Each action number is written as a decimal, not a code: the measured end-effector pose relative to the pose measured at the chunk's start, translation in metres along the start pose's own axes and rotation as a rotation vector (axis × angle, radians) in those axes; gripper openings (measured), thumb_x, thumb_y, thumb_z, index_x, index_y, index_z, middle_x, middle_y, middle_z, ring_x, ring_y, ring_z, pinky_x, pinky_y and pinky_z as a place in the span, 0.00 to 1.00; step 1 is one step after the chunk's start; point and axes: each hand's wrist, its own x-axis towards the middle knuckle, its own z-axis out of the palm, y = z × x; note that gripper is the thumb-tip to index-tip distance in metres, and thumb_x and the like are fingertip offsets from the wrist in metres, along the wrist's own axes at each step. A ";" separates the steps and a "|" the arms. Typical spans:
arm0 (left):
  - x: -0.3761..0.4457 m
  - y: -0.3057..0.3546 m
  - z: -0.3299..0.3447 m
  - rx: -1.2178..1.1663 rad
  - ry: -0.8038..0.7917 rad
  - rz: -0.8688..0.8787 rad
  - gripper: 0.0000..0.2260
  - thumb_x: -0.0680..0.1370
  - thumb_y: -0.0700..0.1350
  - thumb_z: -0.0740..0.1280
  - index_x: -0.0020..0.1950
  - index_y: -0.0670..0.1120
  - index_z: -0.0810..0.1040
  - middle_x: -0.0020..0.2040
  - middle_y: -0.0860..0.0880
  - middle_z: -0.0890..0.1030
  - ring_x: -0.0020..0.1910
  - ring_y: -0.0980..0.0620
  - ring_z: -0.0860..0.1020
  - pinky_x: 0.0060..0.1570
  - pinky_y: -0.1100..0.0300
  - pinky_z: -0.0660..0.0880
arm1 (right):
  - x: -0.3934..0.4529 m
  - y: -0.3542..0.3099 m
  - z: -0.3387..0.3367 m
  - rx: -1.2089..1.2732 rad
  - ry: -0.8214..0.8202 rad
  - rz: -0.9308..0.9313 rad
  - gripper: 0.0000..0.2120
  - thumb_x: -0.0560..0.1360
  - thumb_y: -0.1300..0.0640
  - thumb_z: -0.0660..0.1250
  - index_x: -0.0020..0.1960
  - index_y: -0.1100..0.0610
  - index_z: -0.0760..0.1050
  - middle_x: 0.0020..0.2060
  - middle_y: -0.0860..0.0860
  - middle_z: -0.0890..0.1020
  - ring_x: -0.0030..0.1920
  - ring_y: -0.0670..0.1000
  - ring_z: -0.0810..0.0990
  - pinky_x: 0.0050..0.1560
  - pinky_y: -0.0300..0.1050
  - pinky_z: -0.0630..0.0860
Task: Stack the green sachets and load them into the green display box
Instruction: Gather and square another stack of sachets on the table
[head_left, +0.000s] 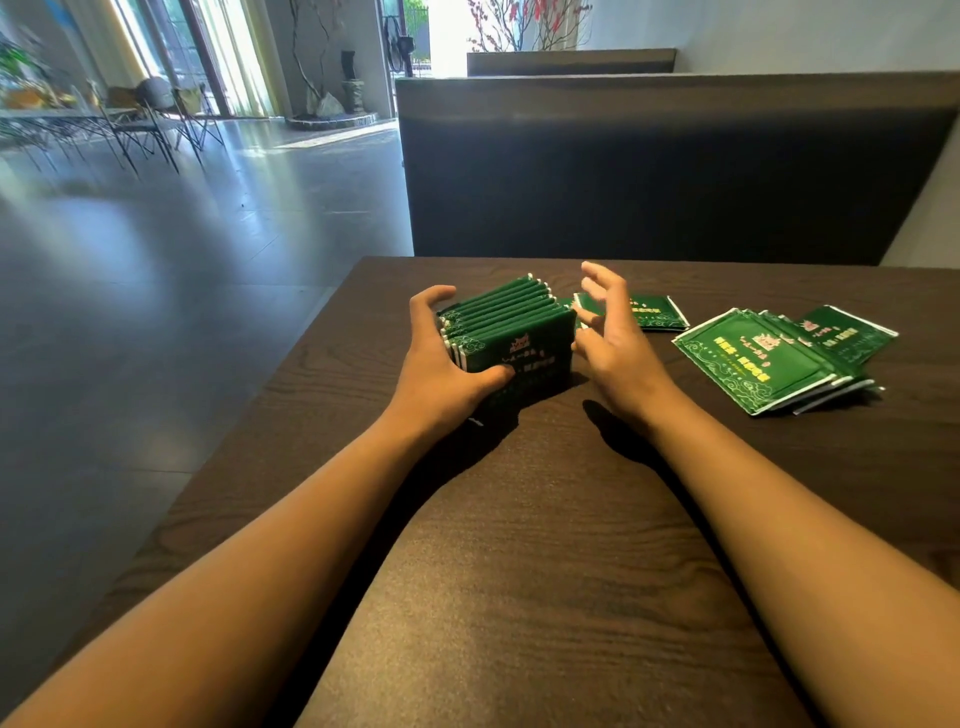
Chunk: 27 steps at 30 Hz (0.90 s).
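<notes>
surface (519, 545): dark wood, frame centre
left hand (447, 358): grips upright sachet stack (511, 332)
right hand (608, 332): fingers spread, released, beside stack
loose sachets (769, 358): right

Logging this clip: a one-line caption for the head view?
Left hand grips upright sachets on the table; right hand open beside them.

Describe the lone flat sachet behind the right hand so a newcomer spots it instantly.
On the dark wooden table, look just past the right hand, between the upright sachet stack and the fanned pile on the right. The lone sachet lies flat there, partly hidden by the fingers, a single piece, not stacked.
</notes>
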 end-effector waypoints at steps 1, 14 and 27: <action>0.000 0.001 0.000 -0.004 -0.031 0.000 0.41 0.72 0.35 0.78 0.74 0.55 0.57 0.62 0.51 0.75 0.59 0.54 0.80 0.56 0.59 0.82 | -0.001 -0.001 -0.001 0.043 -0.007 0.026 0.34 0.75 0.57 0.57 0.79 0.46 0.52 0.79 0.58 0.57 0.78 0.56 0.60 0.73 0.58 0.67; -0.001 0.006 0.001 -0.005 -0.207 0.012 0.47 0.69 0.42 0.82 0.76 0.57 0.53 0.64 0.54 0.73 0.61 0.61 0.77 0.53 0.76 0.74 | -0.003 0.002 -0.002 0.180 -0.111 0.061 0.34 0.73 0.52 0.56 0.79 0.45 0.55 0.67 0.61 0.73 0.68 0.63 0.74 0.69 0.65 0.71; 0.000 0.001 0.001 -0.008 0.122 -0.029 0.45 0.68 0.38 0.82 0.73 0.59 0.58 0.61 0.51 0.76 0.61 0.53 0.78 0.64 0.50 0.79 | 0.013 0.025 -0.029 -0.738 0.117 0.104 0.30 0.81 0.56 0.60 0.81 0.57 0.57 0.80 0.54 0.60 0.80 0.54 0.56 0.79 0.53 0.56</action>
